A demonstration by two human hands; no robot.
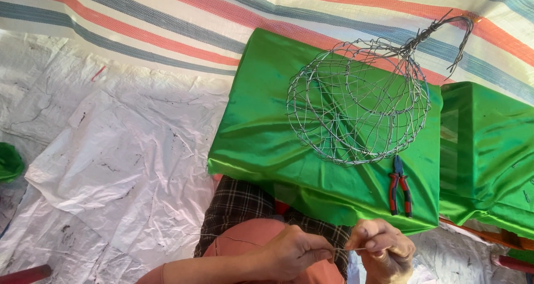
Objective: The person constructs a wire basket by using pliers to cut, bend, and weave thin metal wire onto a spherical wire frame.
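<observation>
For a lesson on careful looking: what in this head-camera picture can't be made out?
- Thin wire between the left hand and right hand: too fine to follow; fingers cover its ends.
- Right hand: lower part cut off by the bottom edge.
- What the green cloth covers: hidden by the cloth.
- Wire basket: the weave overlaps, so its joins can't be traced.
- Pliers: jaws too small to tell.
</observation>
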